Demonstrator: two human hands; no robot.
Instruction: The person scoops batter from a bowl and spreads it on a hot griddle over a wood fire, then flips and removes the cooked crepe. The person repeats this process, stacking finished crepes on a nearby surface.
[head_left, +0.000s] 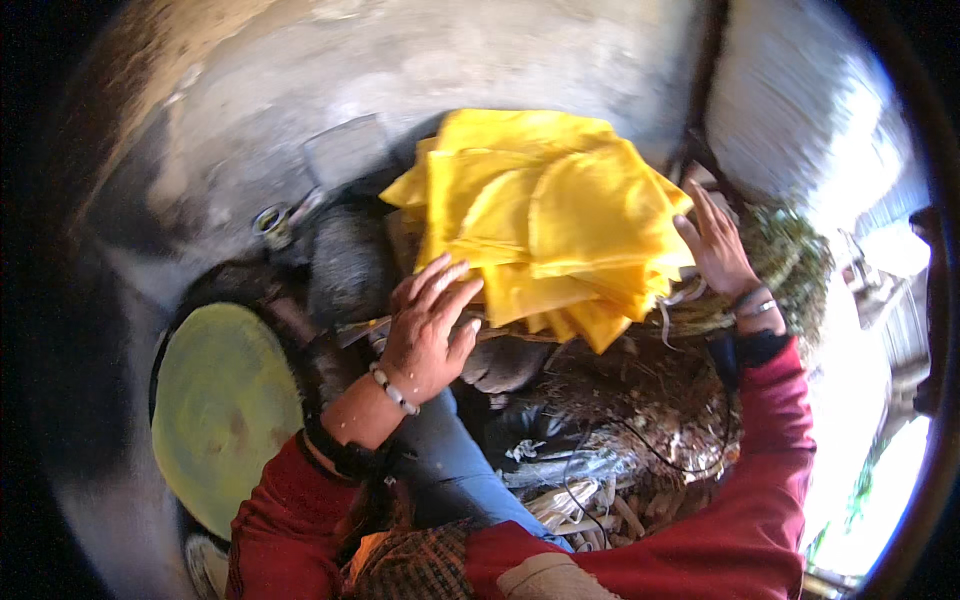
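A loose stack of folded yellow cloths (555, 217) lies before me, its layers fanned out unevenly. My left hand (431, 330), with a beaded bracelet at the wrist, is at the stack's lower left edge, fingers spread; whether the fingertips touch the cloth is unclear. At the right edge is my right hand (716, 240), its fingers extended beside the cloth and its thumb near or on the edge. Neither hand grips anything that shows. What supports the stack is mostly hidden beneath it.
To the left, a round greenish-yellow flat food sheet (225, 420) covers a dark round pan. A dark stone-like block (349, 262) stands between it and the stack. Dry husks and sticks (607, 510) litter the ground below, with a thin dark cord. Greenery (787, 262) lies at right, by the wall.
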